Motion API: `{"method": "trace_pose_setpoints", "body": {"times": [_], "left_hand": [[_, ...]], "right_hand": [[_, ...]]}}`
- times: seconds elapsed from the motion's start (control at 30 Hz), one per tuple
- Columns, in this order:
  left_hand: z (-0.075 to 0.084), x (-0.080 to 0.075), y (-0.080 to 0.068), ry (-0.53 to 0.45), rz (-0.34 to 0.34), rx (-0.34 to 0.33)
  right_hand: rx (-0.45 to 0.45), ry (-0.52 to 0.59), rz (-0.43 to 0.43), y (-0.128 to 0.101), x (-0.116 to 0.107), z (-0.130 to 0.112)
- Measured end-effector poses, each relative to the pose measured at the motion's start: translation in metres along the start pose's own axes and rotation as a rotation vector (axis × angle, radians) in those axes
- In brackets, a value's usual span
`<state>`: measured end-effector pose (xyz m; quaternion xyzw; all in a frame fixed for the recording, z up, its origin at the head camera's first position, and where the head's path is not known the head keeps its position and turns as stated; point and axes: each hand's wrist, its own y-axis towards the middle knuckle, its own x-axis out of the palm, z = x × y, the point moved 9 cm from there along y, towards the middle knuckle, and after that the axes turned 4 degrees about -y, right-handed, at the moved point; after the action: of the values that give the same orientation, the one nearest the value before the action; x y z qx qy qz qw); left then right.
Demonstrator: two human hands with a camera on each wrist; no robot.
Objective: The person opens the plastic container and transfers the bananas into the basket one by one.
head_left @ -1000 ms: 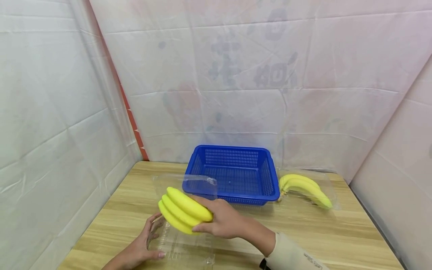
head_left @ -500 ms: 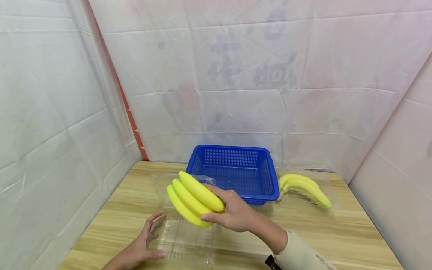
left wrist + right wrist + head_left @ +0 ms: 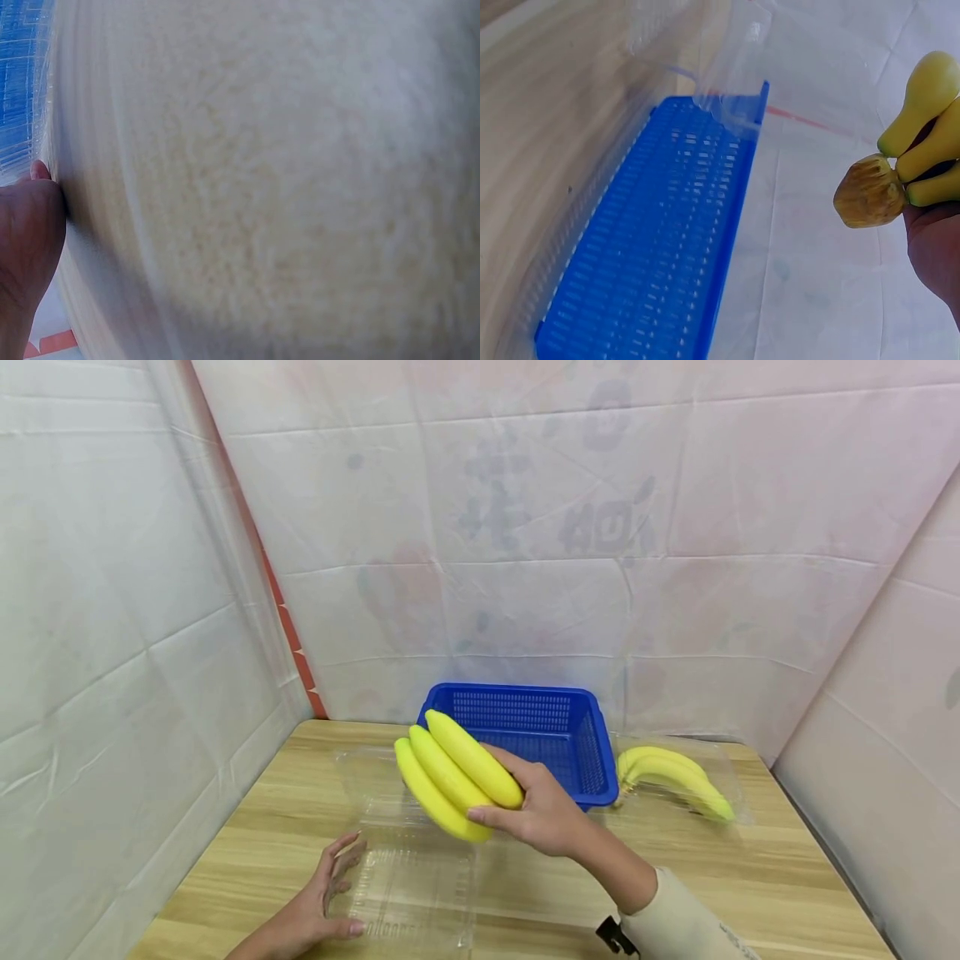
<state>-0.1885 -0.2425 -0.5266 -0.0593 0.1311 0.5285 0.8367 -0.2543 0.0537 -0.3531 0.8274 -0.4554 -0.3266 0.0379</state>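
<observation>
From the head view, the right hand (image 3: 543,814) grips a bunch of 3 bananas (image 3: 453,772), held in the air over the near left corner of the blue basket (image 3: 581,714). The left hand (image 3: 318,906) rests flat with relaxed fingers on the open clear plastic tray (image 3: 408,885) lying on the desk (image 3: 750,877). A second bunch of bananas (image 3: 675,777) lies in another clear tray just right of the basket. The bunch could clip the basket rim if lowered early, or slip, since the hold looks to be at 1 end only. Open room lies right of the tray and inside the basket; the white sheeted walls close in behind and on both sides. In the left wrist view, a blurred pale surface fills the frame, with only a thumb (image 3: 30,225) against it, so the hand's state cannot be told there. In the right wrist view, the bunch's brown stem (image 3: 870,191) shows above the palm, with the basket wall (image 3: 667,247) below.
</observation>
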Motion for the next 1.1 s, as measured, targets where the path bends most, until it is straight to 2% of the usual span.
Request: {"method": "trace_pose_setpoints", "body": {"times": [0.33, 0.6, 0.87, 1.1], "left_hand": [[0.000, -0.001, 0.003, 0.025, -0.002, 0.079], [0.000, 0.000, 0.002, 0.018, -0.013, 0.117], [-0.001, -0.001, 0.001, 0.012, -0.008, 0.164], [-0.001, -0.002, 0.002, 0.024, 0.004, 0.164]], "right_hand": [[-0.003, 0.027, 0.095, -0.001, -0.030, 0.010], [0.091, 0.008, 0.162, 0.000, -0.045, 0.031], [0.126, -0.001, 0.197, 0.002, -0.055, 0.047], [0.184, -0.023, 0.229, 0.005, -0.064, 0.064]]}}
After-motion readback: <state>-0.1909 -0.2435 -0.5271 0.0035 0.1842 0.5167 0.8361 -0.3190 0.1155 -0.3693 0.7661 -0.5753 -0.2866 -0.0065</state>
